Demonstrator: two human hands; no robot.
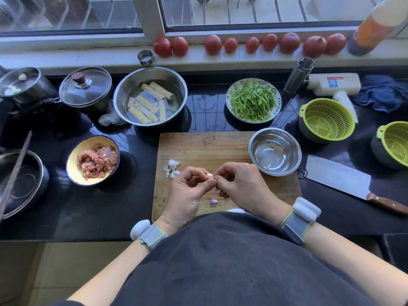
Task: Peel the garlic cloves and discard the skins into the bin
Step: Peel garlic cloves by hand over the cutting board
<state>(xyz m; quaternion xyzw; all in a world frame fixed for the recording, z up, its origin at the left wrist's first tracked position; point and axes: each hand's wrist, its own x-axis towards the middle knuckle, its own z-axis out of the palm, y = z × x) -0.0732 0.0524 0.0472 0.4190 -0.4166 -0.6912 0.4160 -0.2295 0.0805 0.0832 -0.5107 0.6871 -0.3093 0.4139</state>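
Observation:
A pale garlic clove is held just above the wooden cutting board, between both hands. My left hand pinches it from the left with thumb and fingers. My right hand meets it from the right, fingertips curled at the clove's end. Loose white and purplish garlic skins lie on the board to the left of my hands. One more skin scrap lies under my hands. A small steel bowl at the board's right corner holds a peeled clove. No bin is in view.
A cleaver lies right of the board. A yellow bowl of minced meat sits left, a steel bowl of tofu strips and a plate of green strips behind. Green colanders stand at right, tomatoes on the sill.

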